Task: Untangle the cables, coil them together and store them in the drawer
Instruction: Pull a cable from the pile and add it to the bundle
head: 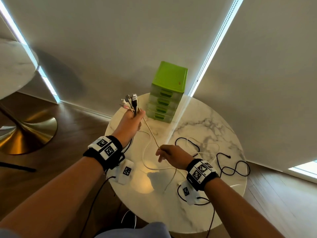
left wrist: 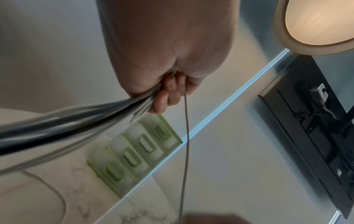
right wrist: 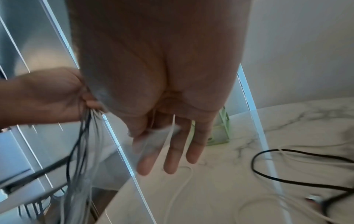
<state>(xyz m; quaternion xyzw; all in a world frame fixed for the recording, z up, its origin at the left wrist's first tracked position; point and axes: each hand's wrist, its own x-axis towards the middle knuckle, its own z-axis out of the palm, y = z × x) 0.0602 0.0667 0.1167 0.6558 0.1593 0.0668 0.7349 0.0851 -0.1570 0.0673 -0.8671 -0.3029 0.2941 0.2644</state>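
My left hand [head: 133, 121] is raised over the table's far left edge and grips a bundle of cables [head: 131, 102], their plugs sticking up above the fist. In the left wrist view the fingers [left wrist: 168, 94] curl round the bundle [left wrist: 76, 121]. A thin pale cable [head: 151, 134] runs taut from that fist down to my right hand [head: 169, 153], which pinches it between thumb and forefinger; the other fingers [right wrist: 172, 159] hang straight. A black cable [head: 236, 167] and white cable loops [head: 154, 168] lie loose on the marble table [head: 205, 117]. The green drawer unit [head: 169, 83] stands at the back, all drawers closed.
The round table is small, with wooden floor on all sides. A second marble table [head: 10, 66] on a gold base [head: 29, 131] stands at the left. Window blinds hang close behind the drawer unit. Cables from the bundle hang below my left hand past the table edge [right wrist: 84, 151].
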